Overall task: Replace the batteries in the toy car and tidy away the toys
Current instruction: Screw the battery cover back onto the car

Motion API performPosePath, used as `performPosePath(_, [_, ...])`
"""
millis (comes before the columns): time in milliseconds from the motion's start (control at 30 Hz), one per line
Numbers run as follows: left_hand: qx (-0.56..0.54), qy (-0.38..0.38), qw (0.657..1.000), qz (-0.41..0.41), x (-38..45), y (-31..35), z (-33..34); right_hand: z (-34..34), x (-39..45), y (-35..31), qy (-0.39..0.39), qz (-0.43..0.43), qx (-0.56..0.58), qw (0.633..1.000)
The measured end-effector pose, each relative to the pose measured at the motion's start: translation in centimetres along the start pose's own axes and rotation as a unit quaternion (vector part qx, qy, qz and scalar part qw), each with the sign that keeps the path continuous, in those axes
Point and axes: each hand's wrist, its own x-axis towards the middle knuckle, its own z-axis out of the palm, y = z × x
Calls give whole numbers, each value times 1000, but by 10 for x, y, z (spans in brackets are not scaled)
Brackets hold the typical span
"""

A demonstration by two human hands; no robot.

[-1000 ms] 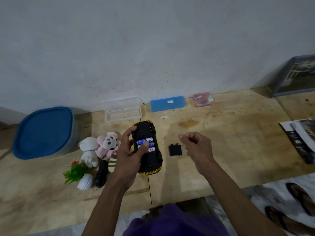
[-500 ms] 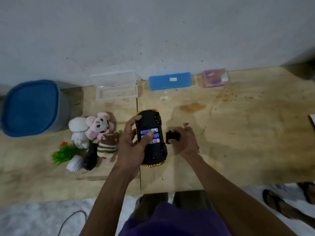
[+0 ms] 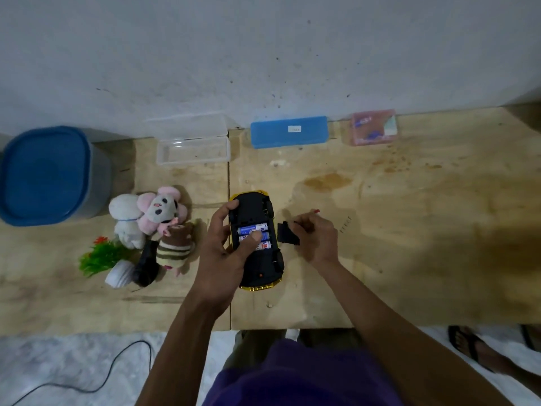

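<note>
The batteries [image 3: 254, 236] in the toy car [image 3: 257, 238] carry large letters, seemingly "AB"; the blue case's [image 3: 289, 132] white label [image 3: 294, 129] is too small to read.

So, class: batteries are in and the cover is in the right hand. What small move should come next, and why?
Probably bring the cover across onto the open bay and press it shut. The batteries sit exposed in the upturned car, the left hand steadies it with a thumb on them, and the right hand holds the cover just beside it.

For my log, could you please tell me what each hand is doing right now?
Left hand: holding the car, thumb on the batteries.
Right hand: holding the battery cover.
</note>
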Motion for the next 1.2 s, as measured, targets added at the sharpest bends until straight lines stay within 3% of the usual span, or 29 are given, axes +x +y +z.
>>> performPosePath(333, [-4, -59, 997, 53, -26, 20, -39, -47, -55, -129, 34, -64, 196, 978])
performPosePath(667, [-5, -121, 985, 119, -61, 26, -75, -13, -146, -183, -97, -148, 106, 978])
performPosePath(1200, [11, -157, 977, 140, -78, 37, -83, -7, -167, -182, -70, -155, 71, 983])
